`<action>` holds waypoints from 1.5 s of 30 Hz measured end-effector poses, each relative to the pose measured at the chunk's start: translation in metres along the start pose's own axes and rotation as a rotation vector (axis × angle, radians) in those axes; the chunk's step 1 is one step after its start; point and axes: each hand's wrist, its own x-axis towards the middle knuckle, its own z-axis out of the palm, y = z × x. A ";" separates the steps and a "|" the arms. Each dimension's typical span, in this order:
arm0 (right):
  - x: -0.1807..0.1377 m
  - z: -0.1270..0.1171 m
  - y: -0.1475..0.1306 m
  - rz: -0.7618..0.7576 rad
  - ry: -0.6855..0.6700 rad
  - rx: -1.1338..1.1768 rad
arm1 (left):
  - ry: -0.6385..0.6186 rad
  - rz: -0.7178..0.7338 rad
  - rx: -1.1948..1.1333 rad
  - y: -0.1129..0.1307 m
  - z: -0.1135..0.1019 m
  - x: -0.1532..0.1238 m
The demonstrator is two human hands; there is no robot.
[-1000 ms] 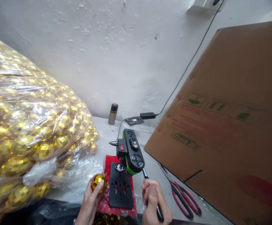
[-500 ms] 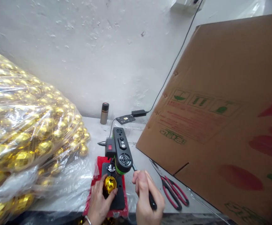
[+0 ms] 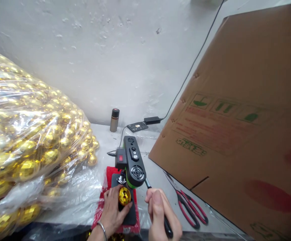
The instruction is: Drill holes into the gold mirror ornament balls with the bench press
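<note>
White, pitted wall is rising behind a pale desk. At the desk's near edge, the left hand is closing its grip around a faceted gold ball, holding it on the black base plate under the head of a small black-and-green machine, which is sitting on a red cloth. The right hand is wrapping its grip fully shut around the machine's lever. Red-handled scissors are lying near it, beside a leaning cardboard sheet. A clear bag of gold balls is filling the desk's left side; a small bottle is standing at the far edge.
</note>
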 end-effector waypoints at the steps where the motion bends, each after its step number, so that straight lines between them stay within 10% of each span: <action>1: -0.002 0.000 0.002 0.004 0.003 -0.004 | -0.009 -0.003 0.008 0.001 0.000 0.001; 16: -0.031 -0.008 0.064 -0.192 0.087 -0.065 | -0.046 -0.005 0.064 -0.001 0.001 0.001; 45: -0.026 -0.010 0.076 -0.398 0.052 -0.126 | -0.039 -0.013 0.086 -0.002 0.004 0.004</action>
